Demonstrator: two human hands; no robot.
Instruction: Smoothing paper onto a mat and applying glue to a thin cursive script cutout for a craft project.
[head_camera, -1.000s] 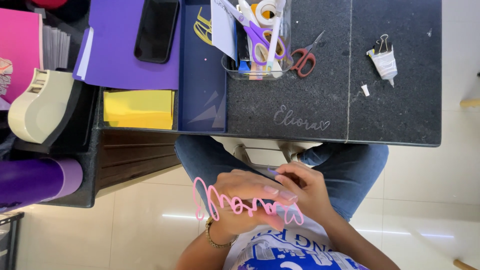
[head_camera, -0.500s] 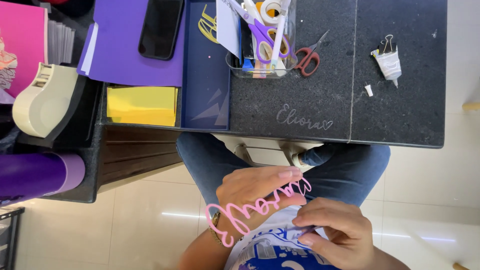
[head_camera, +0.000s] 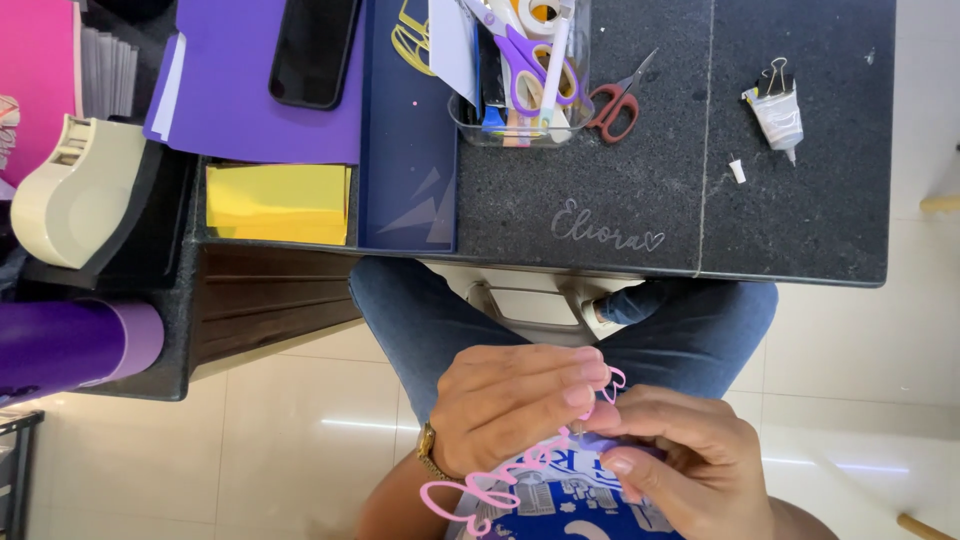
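Observation:
Over my lap, my left hand (head_camera: 515, 400), a watch on its wrist, holds a pink cut-out script word (head_camera: 490, 488). The word runs on a slant from lower left up to my fingertips. My right hand (head_camera: 680, 462) meets the left at the cut-out's upper end, with thumb and fingers pinched on it. A small lilac piece shows between those fingers. Both hands sit below the table's front edge, above my jeans and printed shirt.
The dark stone table (head_camera: 800, 220) holds a pale script cut-out (head_camera: 605, 230), red scissors (head_camera: 615, 100), a clear tub of tools (head_camera: 520, 75), a clipped glue tube (head_camera: 775, 105), purple paper with a phone (head_camera: 312, 50), yellow paper (head_camera: 278, 198) and a tape dispenser (head_camera: 70, 195). A purple roll (head_camera: 70, 345) lies at left.
The pink cut-out has swung from lying level to a slant. Both hands dropped lower over my lap, and my right hand came back to pinch its upper end.

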